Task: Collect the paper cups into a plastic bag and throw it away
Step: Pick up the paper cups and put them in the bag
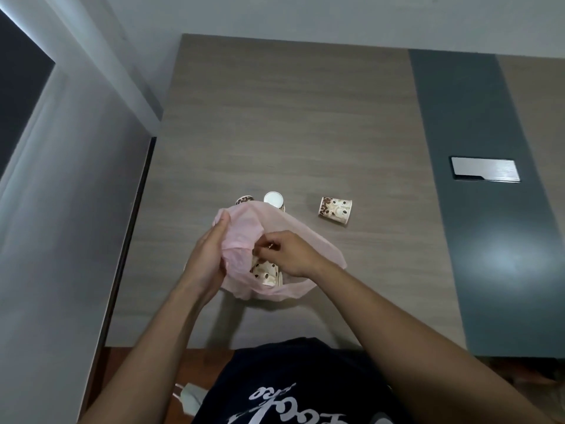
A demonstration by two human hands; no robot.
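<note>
On the near worktop, the bag is gripped at its left rim by the left hand and pinched by fingers of the right hand; cups are seen inside and beyond it.

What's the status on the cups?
Left hand grips bag, right hand pinches its rim. Cups inside. Loose on table: two cups behind bag, tipped cup right. Nothing blocking.

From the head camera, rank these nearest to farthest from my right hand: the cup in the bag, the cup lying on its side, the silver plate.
1. Bagged cup, beside the right hand, inside the pink bag.
2. Tipped cup, farther back, to the right.
3. Silver plate, far right.
</note>
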